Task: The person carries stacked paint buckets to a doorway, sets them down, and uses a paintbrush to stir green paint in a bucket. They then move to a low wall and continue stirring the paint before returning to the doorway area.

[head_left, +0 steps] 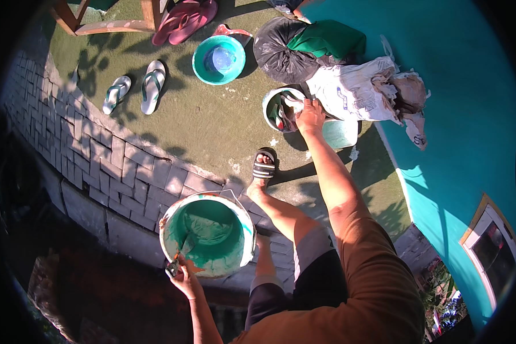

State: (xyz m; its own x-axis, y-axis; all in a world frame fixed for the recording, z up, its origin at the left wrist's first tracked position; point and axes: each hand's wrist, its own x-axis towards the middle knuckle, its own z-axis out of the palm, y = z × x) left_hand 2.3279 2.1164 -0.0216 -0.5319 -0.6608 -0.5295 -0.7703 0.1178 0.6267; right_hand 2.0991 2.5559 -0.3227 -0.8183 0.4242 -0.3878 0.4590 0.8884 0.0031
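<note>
A large white bucket (247, 252) with a wire handle and green paint smeared inside is tilted at the lower left. At its near-left rim, my left hand (184, 281) is closed around a small hand tool (173, 267) with a dark end; its exact kind is unclear. My right arm stretches forward, and my right hand (311, 117) is at the right rim of a smaller white pail (265, 105). Its fingers bend over that rim, hiding whatever they grip. Several objects, some red and pale (282, 112), stand inside this pail.
Beyond the pail sit a turquoise basin (196, 63), a black plastic bag (275, 51) and a crumpled white sack (350, 89). A pale greenish container (341, 135) is beside my right hand. Pairs of sandals (153, 89) lie left. A turquoise wall (458, 132) borders the right.
</note>
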